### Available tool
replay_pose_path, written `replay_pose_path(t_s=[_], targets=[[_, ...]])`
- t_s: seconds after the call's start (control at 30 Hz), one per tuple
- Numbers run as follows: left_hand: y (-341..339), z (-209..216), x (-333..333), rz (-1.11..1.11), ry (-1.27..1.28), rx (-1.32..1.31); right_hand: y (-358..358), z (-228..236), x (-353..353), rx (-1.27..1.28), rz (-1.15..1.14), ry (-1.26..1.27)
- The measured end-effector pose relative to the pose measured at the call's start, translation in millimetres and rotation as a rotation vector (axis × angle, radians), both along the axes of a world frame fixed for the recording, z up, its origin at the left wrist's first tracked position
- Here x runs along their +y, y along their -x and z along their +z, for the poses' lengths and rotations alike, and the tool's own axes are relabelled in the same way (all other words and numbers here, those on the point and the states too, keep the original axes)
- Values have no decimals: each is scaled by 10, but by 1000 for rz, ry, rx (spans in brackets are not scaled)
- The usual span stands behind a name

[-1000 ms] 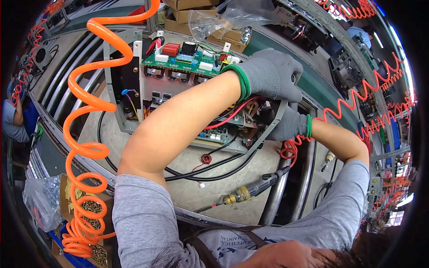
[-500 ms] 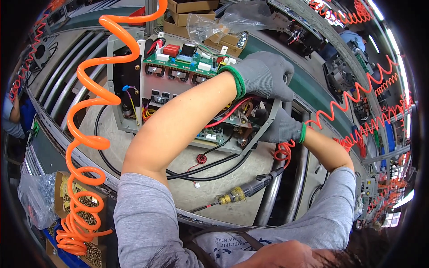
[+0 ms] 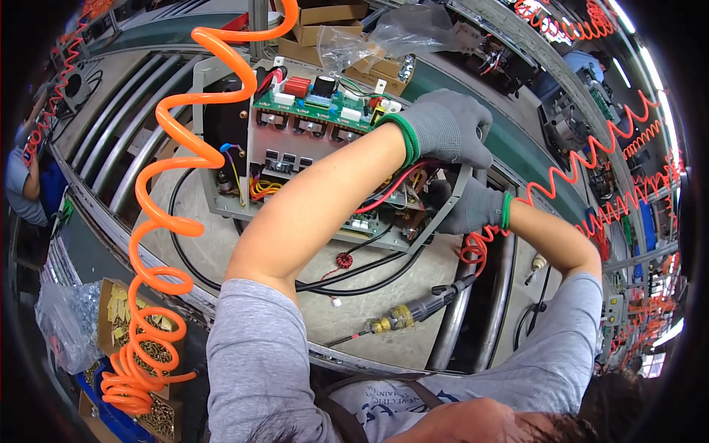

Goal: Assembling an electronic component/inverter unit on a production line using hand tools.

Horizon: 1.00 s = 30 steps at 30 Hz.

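Note:
An open metal chassis (image 3: 221,205) stands on the bench, with a green circuit board (image 3: 314,111), wires and other boards inside. My left hand (image 3: 449,129), in a grey glove with a green cuff, reaches across to its right end, its fingers bent down at the panel edge. What they close on is hidden. Lower down, my right hand (image 3: 476,208), gloved the same way, is at the same end panel (image 3: 449,203). Its fingers pass behind the panel and are mostly hidden. Black cables (image 3: 354,284) and a small red-wound ring coil (image 3: 344,260) hang out in front.
A power screwdriver (image 3: 413,310) with a red coiled cord lies in front of the chassis. An orange coiled hose (image 3: 173,221) hangs at left, above boxes of screws (image 3: 151,354). Metal rollers (image 3: 491,310) run at right. Cardboard boxes (image 3: 332,33) stand behind.
The whole view has shifted slightly, so everything nearby appears a little farther right. Both hands stay at the chassis's right end, with hardly any movement against it.

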<state>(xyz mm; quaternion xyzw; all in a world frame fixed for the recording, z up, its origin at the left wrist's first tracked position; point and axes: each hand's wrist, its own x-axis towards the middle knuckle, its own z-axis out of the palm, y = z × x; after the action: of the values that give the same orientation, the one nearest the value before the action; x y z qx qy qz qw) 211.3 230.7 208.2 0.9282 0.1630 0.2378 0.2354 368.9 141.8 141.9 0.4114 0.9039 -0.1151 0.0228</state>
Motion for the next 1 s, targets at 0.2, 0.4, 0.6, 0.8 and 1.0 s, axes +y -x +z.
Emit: replay_pose_path(t_s=[0.2, 0.4, 0.6, 0.8, 1.0], targets=[[-13, -64, 33, 22, -51, -26, 65, 109, 110, -252, 38, 160], [-43, -71, -9, 13, -66, -38, -16, -59, 106, -353, 460, -195], [-66, -51, -9, 55, -50, -11, -88, -205, 113, -194, 373, -233], [-73, -48, 69, 58, -43, -16, -107, -100, 95, -248, 352, -184], [-46, -50, -40, 39, -45, -55, -106, -102, 81, -137, 400, -205]])
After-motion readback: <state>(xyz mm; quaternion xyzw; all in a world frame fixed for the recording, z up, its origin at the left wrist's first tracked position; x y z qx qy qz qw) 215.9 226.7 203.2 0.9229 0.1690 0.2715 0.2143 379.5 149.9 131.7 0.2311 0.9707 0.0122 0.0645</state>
